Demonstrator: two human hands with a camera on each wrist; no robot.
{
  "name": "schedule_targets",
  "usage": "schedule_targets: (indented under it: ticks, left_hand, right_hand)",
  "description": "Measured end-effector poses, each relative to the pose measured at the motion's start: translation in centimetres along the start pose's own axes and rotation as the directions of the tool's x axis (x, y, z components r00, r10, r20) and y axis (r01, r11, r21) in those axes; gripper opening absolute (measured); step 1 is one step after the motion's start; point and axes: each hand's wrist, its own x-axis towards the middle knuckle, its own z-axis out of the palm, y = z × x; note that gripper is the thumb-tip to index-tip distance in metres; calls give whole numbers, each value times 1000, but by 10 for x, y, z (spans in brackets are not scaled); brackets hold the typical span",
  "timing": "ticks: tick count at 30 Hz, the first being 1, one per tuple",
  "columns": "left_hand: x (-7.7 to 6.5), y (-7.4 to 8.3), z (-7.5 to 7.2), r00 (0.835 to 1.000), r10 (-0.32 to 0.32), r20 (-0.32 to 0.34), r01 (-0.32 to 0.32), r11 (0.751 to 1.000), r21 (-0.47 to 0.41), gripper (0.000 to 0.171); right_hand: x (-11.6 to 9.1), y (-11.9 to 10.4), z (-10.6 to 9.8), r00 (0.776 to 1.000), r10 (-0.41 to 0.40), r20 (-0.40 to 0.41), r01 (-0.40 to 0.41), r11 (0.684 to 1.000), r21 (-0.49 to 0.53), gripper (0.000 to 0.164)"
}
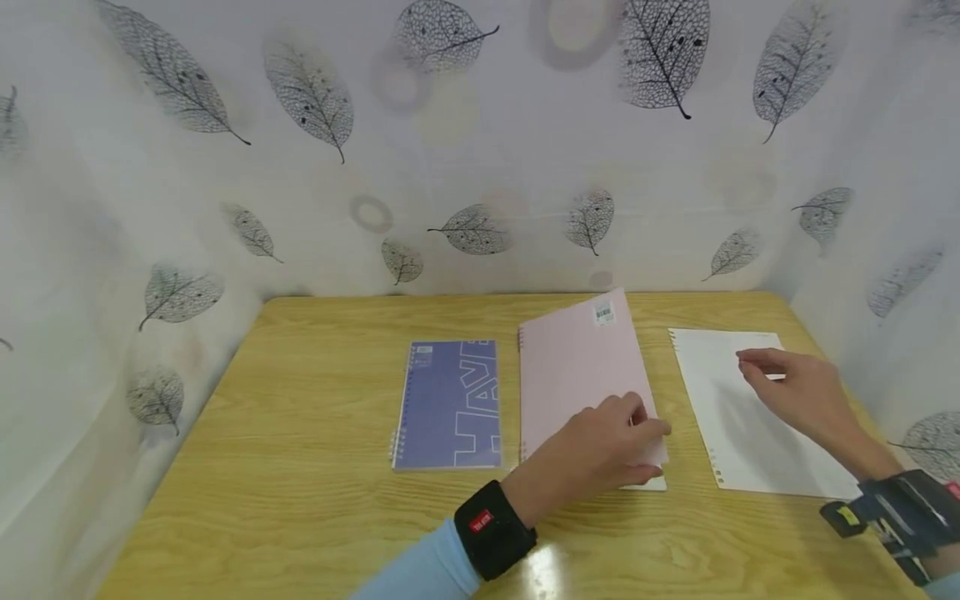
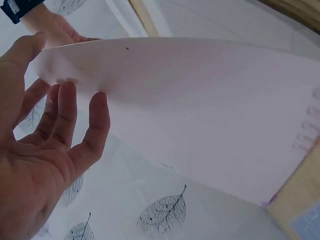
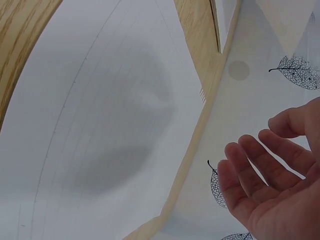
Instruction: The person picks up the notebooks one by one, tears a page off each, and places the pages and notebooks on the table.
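Observation:
A pink spiral notebook (image 1: pixel 573 367), with a barcode sticker near its top corner, lies on the table. My left hand (image 1: pixel 600 442) holds its pink cover by the lower right side, and the cover is raised off the pages. In the left wrist view the thumb is at the edge of the bowed cover (image 2: pixel 200 100), with fingers against its face. To the right lies a white sheet of paper (image 1: pixel 712 400) with punched holes down its left side. Above that sheet hovers my right hand (image 1: pixel 810 400), its fingers loosely bent and holding nothing; ruled lines show on the sheet in the right wrist view.
A purple-blue spiral notebook (image 1: pixel 435 408) with large outlined letters lies left of the pink one. The wooden table (image 1: pixel 300 467) runs back to a pale leaf-print cloth (image 1: pixel 487 150), which also hangs at both sides.

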Motion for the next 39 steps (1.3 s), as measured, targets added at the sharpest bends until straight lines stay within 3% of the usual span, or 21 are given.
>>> schedule_targets:
  ticks: [3, 6, 12, 18, 32, 35, 39]
  left_hand:
    - [10, 6, 14, 993, -19, 115, 9, 996, 86, 47]
    - [17, 9, 27, 982, -34, 184, 9, 991, 132, 46]
    - [23, 12, 50, 971, -73, 228, 35, 985, 167, 39]
    - [24, 13, 62, 965, -97, 244, 40, 973, 225, 30]
    - [16, 10, 68, 966, -82, 246, 22, 972, 236, 32]
    - [7, 6, 68, 965, -81, 249, 31, 980, 199, 30]
    - [-17, -9, 50, 960, -152, 237, 122, 983, 135, 33]
  right_hand:
    - [-2, 2, 2, 1000, -9, 10, 9, 1000, -15, 28]
    - [-5, 4, 4, 999, -31, 22, 31, 999, -13, 27]
    - [-8, 4, 7, 999, -28, 46, 28, 1000, -9, 27]
    - [-12, 0, 10, 997, -37, 61, 37, 999, -9, 27]
    - [-15, -5, 15, 995, -99, 30, 98, 995, 15, 23]
    - [-17, -9, 21, 992, -128, 1, 128, 991, 28, 24]
    - [-21, -23, 31, 987, -160, -10, 160, 987, 29, 29]
